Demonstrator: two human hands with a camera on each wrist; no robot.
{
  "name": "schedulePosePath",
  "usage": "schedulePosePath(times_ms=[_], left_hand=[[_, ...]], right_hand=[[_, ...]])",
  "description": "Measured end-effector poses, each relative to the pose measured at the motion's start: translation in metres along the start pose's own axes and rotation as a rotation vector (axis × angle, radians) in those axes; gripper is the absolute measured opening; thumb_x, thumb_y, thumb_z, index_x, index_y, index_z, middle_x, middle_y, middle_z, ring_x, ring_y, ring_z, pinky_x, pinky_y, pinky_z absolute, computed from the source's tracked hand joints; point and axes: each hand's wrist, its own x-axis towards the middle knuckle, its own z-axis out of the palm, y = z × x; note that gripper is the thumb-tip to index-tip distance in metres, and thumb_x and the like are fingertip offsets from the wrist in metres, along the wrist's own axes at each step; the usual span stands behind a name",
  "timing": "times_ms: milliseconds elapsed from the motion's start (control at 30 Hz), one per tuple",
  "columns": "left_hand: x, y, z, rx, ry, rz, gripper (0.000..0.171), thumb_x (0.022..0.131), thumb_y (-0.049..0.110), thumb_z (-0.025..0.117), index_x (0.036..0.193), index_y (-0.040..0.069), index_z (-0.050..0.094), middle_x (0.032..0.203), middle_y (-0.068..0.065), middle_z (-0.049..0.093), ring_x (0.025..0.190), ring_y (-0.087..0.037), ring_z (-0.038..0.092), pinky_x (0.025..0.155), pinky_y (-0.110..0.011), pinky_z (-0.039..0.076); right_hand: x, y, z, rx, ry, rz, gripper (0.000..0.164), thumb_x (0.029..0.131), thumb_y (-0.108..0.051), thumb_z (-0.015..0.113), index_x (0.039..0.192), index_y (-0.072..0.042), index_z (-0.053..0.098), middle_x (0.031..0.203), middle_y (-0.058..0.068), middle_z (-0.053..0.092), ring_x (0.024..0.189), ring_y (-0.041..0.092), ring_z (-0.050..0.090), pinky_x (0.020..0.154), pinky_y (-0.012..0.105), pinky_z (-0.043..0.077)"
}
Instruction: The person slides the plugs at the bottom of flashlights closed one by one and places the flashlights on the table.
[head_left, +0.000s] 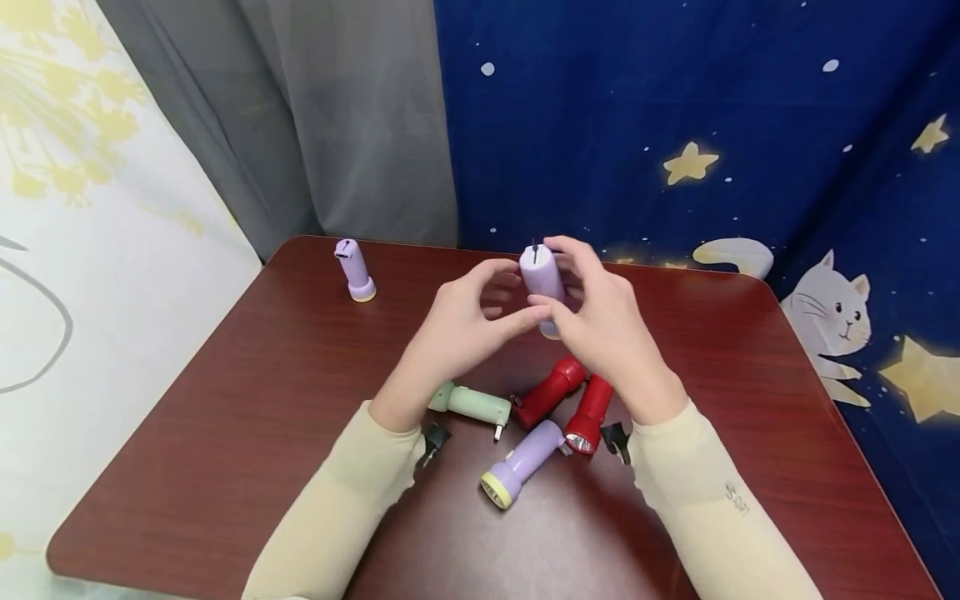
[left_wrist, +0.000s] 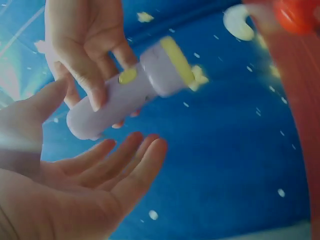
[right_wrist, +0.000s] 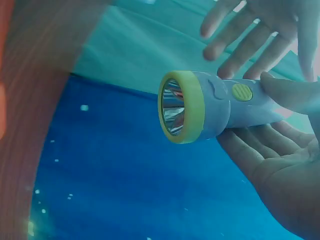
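My right hand grips a lilac flashlight between thumb and fingers, above the far part of the table. Its yellow-rimmed head points down toward the tabletop, and the tail end faces up. In the right wrist view the thumb lies behind the yellow switch, while the fingers support the barrel from the other side. My left hand is beside the flashlight, fingers spread and slightly bent. In the left wrist view a gap separates the left fingers from the barrel.
On the brown table a second lilac flashlight stands on its head at far left. Below my hands lie a green flashlight, two red flashlights and another lilac one. Curtains hang behind the table.
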Motion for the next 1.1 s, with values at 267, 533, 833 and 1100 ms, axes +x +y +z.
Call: schedulePosePath(times_ms=[267,533,833,1100], left_hand=[[-0.036,0.043,0.012,0.009,0.165,0.284,0.053,0.091,0.025,0.087,0.137,0.010,0.067,0.129,-0.001,0.074,0.115,-0.011,0.072,0.101,-0.030,0.062],[-0.057,0.059,0.011,0.045,0.258,0.520,0.046,0.086,0.014,0.090,0.127,0.004,0.071,0.120,-0.006,0.076,0.109,-0.012,0.071,0.096,-0.023,0.061],[-0.068,0.065,0.004,0.074,0.255,0.621,0.045,0.085,0.009,0.090,0.124,0.000,0.071,0.121,-0.010,0.075,0.111,-0.016,0.072,0.103,-0.026,0.059],[-0.070,0.067,0.002,0.096,0.263,0.664,0.052,0.080,0.014,0.094,0.124,-0.001,0.071,0.119,-0.011,0.075,0.110,-0.017,0.073,0.102,-0.022,0.059]], right_hand=[[-0.041,-0.030,-0.019,0.002,0.202,-0.174,0.066,0.090,0.000,0.081,0.149,-0.010,0.053,0.140,0.010,0.072,0.131,0.023,0.070,0.122,0.043,0.048],[-0.065,-0.051,-0.024,0.024,0.284,-0.367,0.066,0.083,0.012,0.076,0.143,0.002,0.052,0.134,0.018,0.073,0.124,0.028,0.073,0.108,0.013,0.052],[-0.070,-0.057,-0.018,0.037,0.377,-0.516,0.052,0.081,0.014,0.071,0.131,0.007,0.062,0.126,0.019,0.074,0.112,0.026,0.073,0.110,0.018,0.053],[-0.065,-0.056,-0.014,0.060,0.437,-0.664,0.034,0.101,-0.012,0.066,0.124,0.012,0.061,0.122,0.024,0.075,0.109,0.031,0.075,0.111,0.024,0.055]])
